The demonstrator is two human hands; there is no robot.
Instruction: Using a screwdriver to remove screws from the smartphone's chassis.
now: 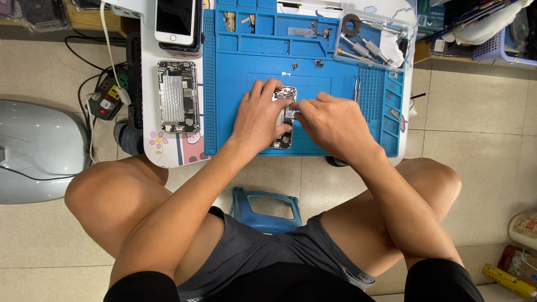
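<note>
An opened phone body [286,118] lies lengthwise on the blue work mat [224,84], its insides facing up. My left hand [258,114] lies over its left side and holds it down. My right hand [335,124] comes in from the right, its fingertips pinched at a small part near the phone's middle; what they pinch is too small to tell. Both hands cover most of the phone.
A second opened phone [178,96] lies left of the mat, with stacked phones [175,22] above it. A clear tray [369,39] of screwdriver tools sits at the mat's top right. Tweezers [357,88] rest right of the hands. A power strip [106,100] and a blue stool [265,207] are on the floor.
</note>
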